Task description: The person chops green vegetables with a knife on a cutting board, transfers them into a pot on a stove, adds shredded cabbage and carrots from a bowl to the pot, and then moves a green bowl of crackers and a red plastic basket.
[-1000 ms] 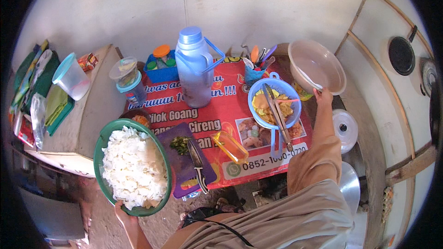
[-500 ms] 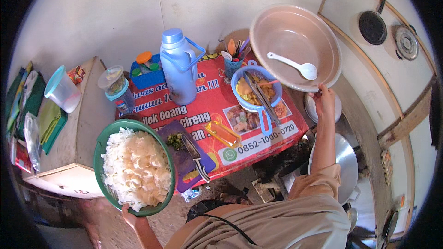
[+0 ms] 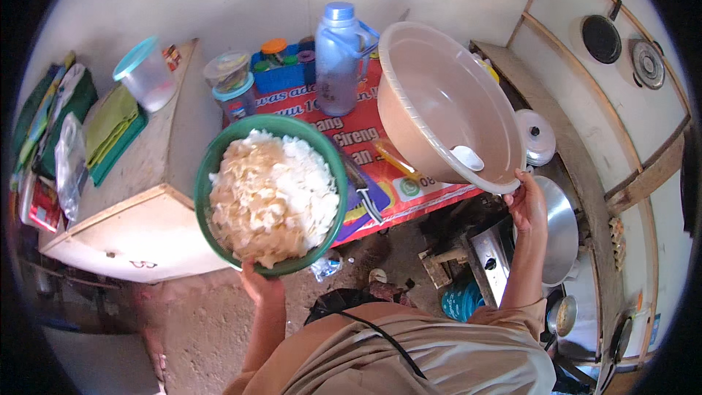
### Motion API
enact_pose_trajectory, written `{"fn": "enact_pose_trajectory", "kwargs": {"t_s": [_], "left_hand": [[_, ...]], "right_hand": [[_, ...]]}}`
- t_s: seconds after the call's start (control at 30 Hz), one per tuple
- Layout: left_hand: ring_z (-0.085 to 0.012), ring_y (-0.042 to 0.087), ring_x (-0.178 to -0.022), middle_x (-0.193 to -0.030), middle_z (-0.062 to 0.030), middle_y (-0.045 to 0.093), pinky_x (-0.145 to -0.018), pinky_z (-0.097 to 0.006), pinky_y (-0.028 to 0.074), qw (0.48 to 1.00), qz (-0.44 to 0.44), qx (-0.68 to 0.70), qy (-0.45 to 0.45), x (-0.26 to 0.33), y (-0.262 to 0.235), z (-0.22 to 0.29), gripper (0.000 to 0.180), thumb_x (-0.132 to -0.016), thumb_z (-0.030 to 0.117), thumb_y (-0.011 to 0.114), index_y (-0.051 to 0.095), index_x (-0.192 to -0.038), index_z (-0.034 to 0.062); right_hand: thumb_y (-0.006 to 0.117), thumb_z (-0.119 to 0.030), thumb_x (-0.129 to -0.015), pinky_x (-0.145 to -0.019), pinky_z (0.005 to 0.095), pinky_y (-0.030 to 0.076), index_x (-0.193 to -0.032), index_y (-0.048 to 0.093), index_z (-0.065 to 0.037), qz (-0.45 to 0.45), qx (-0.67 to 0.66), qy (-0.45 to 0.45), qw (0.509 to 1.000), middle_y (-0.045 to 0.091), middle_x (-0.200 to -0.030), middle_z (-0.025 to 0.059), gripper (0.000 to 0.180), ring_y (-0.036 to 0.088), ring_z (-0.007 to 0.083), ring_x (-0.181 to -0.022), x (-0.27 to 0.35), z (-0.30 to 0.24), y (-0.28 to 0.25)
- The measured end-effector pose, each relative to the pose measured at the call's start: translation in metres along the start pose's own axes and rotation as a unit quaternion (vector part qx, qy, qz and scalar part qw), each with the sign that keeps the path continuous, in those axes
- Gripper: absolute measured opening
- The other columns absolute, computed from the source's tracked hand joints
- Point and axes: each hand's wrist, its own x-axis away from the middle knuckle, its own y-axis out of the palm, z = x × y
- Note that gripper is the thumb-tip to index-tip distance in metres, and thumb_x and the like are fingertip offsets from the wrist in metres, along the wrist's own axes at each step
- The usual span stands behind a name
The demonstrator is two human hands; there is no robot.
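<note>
Both bowls (image 3: 272,194) higher, nearer camera.

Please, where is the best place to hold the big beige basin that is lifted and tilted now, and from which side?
Probably the rolled rim of the beige basin, taken from its low near edge, where the right hand already grips it. The walls are smooth and steep, so only the rim offers a hold. The basin tilts, with a white spoon lying inside near that edge; a second grip on the opposite rim would steady it.
</note>
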Motion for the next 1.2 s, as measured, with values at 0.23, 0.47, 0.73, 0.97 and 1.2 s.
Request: {"fn": "enact_pose_trajectory", "kwargs": {"t_s": [0.23,0.47,0.73,0.97,1.2], "left_hand": [[-0.0229,0.05,-0.096,-0.107,-0.0073,0.048,-0.079,-0.036,0.045,1.0,-0.008,-0.002,0.003,-0.004,-0.005,-0.002,0.045,-0.074,0.008,0.047,0.038,-0.118,0.013],[-0.0242,0.051,-0.095,-0.107,-0.0094,0.047,-0.078,-0.038,0.046,0.999,-0.03,0.018,0.032,-0.004,-0.007,-0.007,0.05,-0.075,0.007,0.043,0.032,-0.123,0.0127],[-0.0221,0.048,-0.097,-0.108,-0.0082,0.048,-0.085,-0.034,0.04,0.993,-0.037,0.104,0.045,-0.002,0.001,-0.013,0.049,-0.074,0.003,0.044,0.036,-0.121,0.0079],[-0.0205,0.047,-0.097,-0.108,-0.0081,0.048,-0.087,-0.033,0.038,0.995,-0.013,0.097,0.034,0.0,0.004,-0.011,0.042,-0.075,0.001,0.044,0.04,-0.116,0.0053],[-0.02,0.047,-0.099,-0.11,-0.0085,0.048,-0.087,-0.032,0.038,0.995,-0.009,0.091,0.032,0.003,0.003,-0.011,0.043,-0.076,-0.001,0.043,0.038,-0.118,0.0048]], "right_hand": [[0.056,-0.02,-0.08,-0.042,0.0213,0.049,-0.097,0.053,0.001,-0.088,0.056,-0.023,0.994,0.062,-0.081,0.0079,0.028,0.06,0.0124,-0.058,0.037,0.015,0.078],[0.053,-0.017,-0.081,-0.048,0.0265,0.052,-0.103,0.051,0.001,-0.316,0.05,-0.005,0.947,0.061,-0.086,0.0097,0.028,0.061,0.0173,-0.068,0.03,0.007,0.203],[0.051,-0.014,-0.082,-0.054,0.0337,0.055,-0.097,0.051,0.008,-0.511,0.058,0.124,0.848,0.06,-0.084,0.0165,0.027,0.061,0.024,-0.067,0.038,0.055,0.386],[0.046,-0.011,-0.083,-0.055,0.0357,0.056,-0.099,0.044,0.012,-0.539,0.118,0.107,0.827,0.057,-0.086,0.0208,0.029,0.061,0.0273,-0.064,0.072,0.092,0.472],[0.046,-0.017,-0.084,-0.048,0.0319,0.054,-0.109,0.041,0.004,-0.521,0.214,0.097,0.821,0.056,-0.089,0.0178,0.033,0.061,0.0242,-0.062,0.078,0.09,0.502]]}}
